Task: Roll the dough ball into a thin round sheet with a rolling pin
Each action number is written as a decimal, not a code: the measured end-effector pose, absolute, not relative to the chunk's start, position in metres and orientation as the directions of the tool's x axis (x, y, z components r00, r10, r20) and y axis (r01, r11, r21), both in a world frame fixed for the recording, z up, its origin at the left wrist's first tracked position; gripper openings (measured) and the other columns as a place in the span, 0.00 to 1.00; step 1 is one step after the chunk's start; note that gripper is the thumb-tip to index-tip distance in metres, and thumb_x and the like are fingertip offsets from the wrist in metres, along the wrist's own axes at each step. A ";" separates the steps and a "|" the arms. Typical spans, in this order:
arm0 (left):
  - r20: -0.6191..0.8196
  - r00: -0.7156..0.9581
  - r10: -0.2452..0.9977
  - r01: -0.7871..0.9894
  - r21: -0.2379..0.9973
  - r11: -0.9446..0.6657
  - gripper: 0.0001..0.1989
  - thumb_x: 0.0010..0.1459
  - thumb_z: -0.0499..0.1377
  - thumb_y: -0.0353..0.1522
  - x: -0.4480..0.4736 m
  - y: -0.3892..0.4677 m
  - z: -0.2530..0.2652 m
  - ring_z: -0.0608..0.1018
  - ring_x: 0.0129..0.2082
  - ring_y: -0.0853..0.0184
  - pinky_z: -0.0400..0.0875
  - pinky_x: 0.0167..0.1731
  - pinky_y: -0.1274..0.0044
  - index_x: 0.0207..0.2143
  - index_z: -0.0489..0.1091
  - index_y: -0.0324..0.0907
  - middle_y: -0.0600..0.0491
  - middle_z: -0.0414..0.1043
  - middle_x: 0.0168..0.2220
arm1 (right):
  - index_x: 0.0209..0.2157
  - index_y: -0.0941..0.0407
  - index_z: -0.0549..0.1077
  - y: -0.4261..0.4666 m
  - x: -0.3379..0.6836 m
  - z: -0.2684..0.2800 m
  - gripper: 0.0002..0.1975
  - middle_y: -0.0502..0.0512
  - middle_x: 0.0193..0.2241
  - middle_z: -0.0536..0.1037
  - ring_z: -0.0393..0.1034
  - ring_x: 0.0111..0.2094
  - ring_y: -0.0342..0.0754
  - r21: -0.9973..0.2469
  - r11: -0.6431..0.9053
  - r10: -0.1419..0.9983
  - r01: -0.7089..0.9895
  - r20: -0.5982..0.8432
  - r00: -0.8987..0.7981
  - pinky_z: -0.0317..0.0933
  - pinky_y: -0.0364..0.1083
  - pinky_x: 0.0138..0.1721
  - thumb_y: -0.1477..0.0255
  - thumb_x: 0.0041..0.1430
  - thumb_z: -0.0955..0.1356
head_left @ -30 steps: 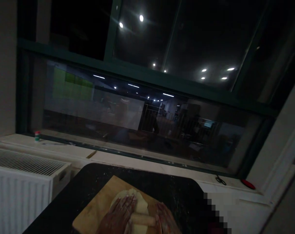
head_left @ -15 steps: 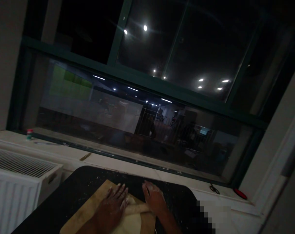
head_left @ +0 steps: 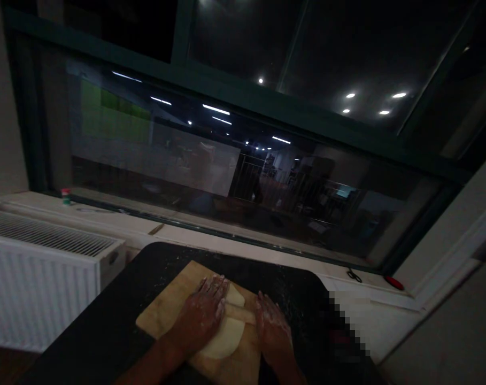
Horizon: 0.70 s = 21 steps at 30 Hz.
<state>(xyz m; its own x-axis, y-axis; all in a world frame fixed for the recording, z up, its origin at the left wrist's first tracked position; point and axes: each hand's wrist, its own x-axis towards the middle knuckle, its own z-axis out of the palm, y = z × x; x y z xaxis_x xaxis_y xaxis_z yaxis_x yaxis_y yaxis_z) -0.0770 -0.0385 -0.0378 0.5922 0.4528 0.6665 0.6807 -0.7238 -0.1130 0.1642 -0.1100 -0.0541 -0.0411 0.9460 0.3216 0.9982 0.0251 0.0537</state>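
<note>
A light wooden rolling pin (head_left: 239,313) lies across a flat sheet of pale dough (head_left: 225,339). The dough rests on a wooden cutting board (head_left: 162,307), and parts of it show on both sides of the pin. My left hand (head_left: 205,310), dusted with flour, lies over the pin's left end with its fingers stretched out, hiding that end. At the other end, my right hand (head_left: 272,326) rests against the pin, palm down, fingers extended and floury. Neither hand's fingers appear wrapped round the pin.
The board sits on a black table (head_left: 118,315) with flour specks. A white radiator (head_left: 46,289) stands at the left. Along the windowsill (head_left: 210,235) are a small red-and-green container (head_left: 66,196), scissors (head_left: 354,276) and a red object (head_left: 394,282). A large window rises behind.
The view has tilted down, showing more of the board and dough. Both hands stay at the pin; the right hand's fingers now lie closer together, beside the pin's end.
</note>
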 end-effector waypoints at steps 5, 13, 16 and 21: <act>0.643 0.648 0.409 0.613 -0.121 -0.781 0.29 0.69 0.49 0.32 -0.110 -0.079 -0.032 0.66 0.64 0.64 0.60 0.64 0.67 0.70 0.48 0.47 0.54 0.62 0.66 | 0.62 0.52 0.68 -0.157 0.156 -0.087 0.23 0.55 0.63 0.65 0.59 0.64 0.55 0.008 0.064 0.882 0.998 0.467 -0.060 0.59 0.58 0.63 0.69 0.70 0.55; 0.636 0.653 0.410 0.645 -0.183 -0.742 0.27 0.70 0.49 0.36 -0.109 -0.079 -0.040 0.66 0.64 0.63 0.58 0.65 0.68 0.69 0.52 0.46 0.54 0.61 0.66 | 0.62 0.48 0.66 -0.144 0.157 -0.076 0.23 0.51 0.63 0.65 0.58 0.64 0.55 -0.013 0.083 0.914 0.996 0.400 -0.071 0.59 0.59 0.63 0.68 0.70 0.56; 0.649 0.637 0.416 0.663 -0.186 -0.725 0.24 0.71 0.49 0.37 -0.092 -0.056 -0.043 0.68 0.62 0.61 0.56 0.66 0.64 0.66 0.58 0.44 0.51 0.67 0.63 | 0.61 0.52 0.68 -0.110 0.154 -0.040 0.23 0.55 0.62 0.67 0.58 0.65 0.55 -0.013 0.054 0.941 0.998 0.334 -0.047 0.54 0.61 0.65 0.71 0.71 0.54; 0.607 0.624 0.492 0.704 -0.163 -0.691 0.20 0.70 0.48 0.34 -0.078 -0.012 -0.043 0.72 0.59 0.56 0.63 0.60 0.57 0.60 0.67 0.43 0.46 0.71 0.59 | 0.57 0.56 0.71 -0.040 0.160 -0.003 0.21 0.62 0.55 0.75 0.70 0.57 0.54 0.047 0.137 0.965 0.990 0.218 -0.144 0.64 0.55 0.57 0.73 0.71 0.55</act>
